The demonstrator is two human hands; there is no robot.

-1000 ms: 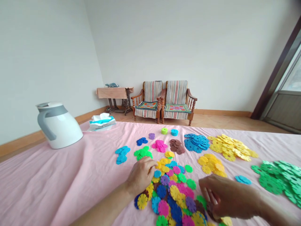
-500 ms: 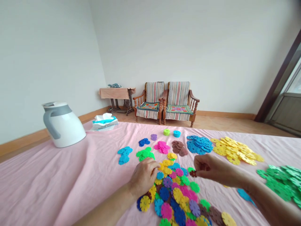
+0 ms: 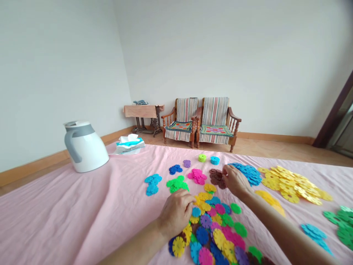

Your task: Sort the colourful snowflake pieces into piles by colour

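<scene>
Right hand has reached the brown discs

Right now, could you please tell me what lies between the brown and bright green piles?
In the head view, the pink pile lies between the brown pile and bright green pile.

I can't make out whether the right hand grips a disc at the brown pile; it covers part of the blue pile. The left hand's fingertips are partly hidden. The green pile runs off rightward, the mixed heap off the bottom.
</scene>
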